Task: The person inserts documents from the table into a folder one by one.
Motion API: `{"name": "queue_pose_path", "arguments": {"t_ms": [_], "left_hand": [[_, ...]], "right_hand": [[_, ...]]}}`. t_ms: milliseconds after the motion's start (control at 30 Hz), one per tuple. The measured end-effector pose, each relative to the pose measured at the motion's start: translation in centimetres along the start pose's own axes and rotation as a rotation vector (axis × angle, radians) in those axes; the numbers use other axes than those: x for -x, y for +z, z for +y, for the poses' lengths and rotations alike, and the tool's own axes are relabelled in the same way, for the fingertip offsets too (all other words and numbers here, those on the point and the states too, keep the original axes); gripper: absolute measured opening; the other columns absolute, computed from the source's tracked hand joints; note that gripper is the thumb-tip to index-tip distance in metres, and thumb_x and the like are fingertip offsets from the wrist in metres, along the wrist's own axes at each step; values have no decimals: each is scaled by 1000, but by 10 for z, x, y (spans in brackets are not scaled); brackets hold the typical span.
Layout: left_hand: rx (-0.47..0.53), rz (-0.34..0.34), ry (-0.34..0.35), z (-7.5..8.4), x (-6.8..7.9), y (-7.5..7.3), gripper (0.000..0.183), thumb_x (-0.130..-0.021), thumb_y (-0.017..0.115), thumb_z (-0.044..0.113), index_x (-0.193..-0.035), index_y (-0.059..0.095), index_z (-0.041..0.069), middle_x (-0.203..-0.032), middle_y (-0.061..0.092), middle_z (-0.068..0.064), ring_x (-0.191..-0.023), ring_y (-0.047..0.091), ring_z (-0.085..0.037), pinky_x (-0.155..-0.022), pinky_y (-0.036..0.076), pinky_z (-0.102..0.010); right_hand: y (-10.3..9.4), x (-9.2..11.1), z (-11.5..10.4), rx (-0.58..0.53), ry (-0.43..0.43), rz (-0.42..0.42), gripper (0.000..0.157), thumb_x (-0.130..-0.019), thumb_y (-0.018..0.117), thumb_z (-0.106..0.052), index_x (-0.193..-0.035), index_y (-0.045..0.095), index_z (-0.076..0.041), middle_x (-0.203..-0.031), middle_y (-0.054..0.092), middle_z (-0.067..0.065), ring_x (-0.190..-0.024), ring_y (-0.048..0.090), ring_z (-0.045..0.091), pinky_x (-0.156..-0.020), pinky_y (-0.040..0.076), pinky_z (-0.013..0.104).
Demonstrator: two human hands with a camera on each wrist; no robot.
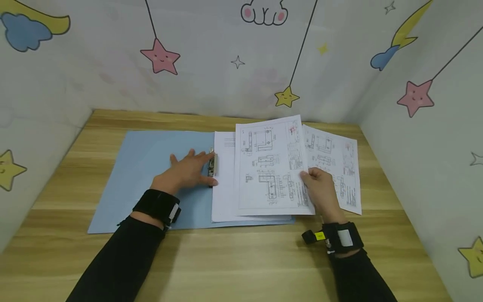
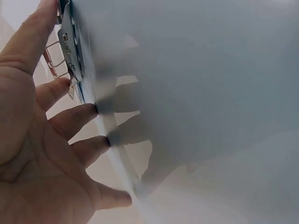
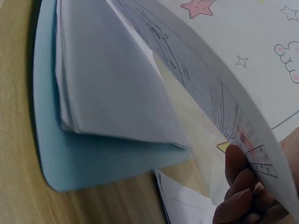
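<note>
A blue folder (image 1: 139, 155) lies opened flat on the table, with a metal lever clip (image 1: 211, 170) along its middle and a stack of white paper (image 1: 224, 201) on its right half. My left hand (image 1: 183, 173) is spread over the clip, thumb and fingers straight, fingertips down on the folder. In the left wrist view the clip (image 2: 70, 49) shows beside the thumb and index finger. Between thumb and fingers, my right hand (image 1: 322, 191) pinches the right edge of a printed technical drawing (image 1: 271, 163). That sheet is raised and curved in the right wrist view, above the stack (image 3: 107, 88).
Another printed drawing (image 1: 349, 167) lies on the wooden table (image 1: 241, 264) to the right, partly under the held sheet. White walls with star and cloud pictures (image 1: 241, 84) stand close behind and at both sides.
</note>
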State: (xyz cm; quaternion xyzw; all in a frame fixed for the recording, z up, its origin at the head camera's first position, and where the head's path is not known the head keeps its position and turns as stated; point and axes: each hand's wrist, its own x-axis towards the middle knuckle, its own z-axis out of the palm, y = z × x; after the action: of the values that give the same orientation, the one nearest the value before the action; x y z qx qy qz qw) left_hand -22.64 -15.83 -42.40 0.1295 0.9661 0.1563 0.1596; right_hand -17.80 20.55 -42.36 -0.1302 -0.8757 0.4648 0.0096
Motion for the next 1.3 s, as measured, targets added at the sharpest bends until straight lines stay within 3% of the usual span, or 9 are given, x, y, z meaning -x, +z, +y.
{"name": "queue_pose_path", "arguments": {"t_ms": [167,467,600,933,1300], "left_hand": [[-15,-5,1,2,1,0,96,-61,57,70,-141,19,34,-151,23,-9,-136,6,-38,-96,4,-79],[-22,3,13,1,2,1,94,-63,57,68,-142,19,33,-150,24,-11,-136,7,-39,-98,6,-77],[-29,15,13,-1,1,3,95,-63,55,70,-142,19,33,-150,24,-10,-136,7,-39,-98,6,-77],[18,11,5,-2,-6,2,97,-60,55,71,-141,20,32,-151,23,-8,-136,6,-40,-97,5,-78],[22,3,0,0,-4,1,97,-60,58,69,-141,21,30,-151,23,-9,-135,6,-41,-97,5,-78]], "right_hand": [[12,3,-2,8,-10,-41,31,-87,50,-39,-91,63,-12,-77,65,12,-60,60,21,-44,45,25],[27,4,-4,156,-70,-61,35,-86,47,-46,-89,65,-15,-74,65,7,-59,58,20,-47,47,32],[33,4,-5,158,-71,-68,34,-85,51,-43,-94,64,-13,-78,67,6,-62,60,17,-50,49,31],[40,0,-10,188,-124,-61,29,-85,53,-37,-90,65,-11,-72,66,7,-57,59,18,-46,47,30],[46,0,-13,188,-83,-67,31,-85,53,-38,-95,64,-12,-77,66,6,-60,60,17,-49,50,30]]}}
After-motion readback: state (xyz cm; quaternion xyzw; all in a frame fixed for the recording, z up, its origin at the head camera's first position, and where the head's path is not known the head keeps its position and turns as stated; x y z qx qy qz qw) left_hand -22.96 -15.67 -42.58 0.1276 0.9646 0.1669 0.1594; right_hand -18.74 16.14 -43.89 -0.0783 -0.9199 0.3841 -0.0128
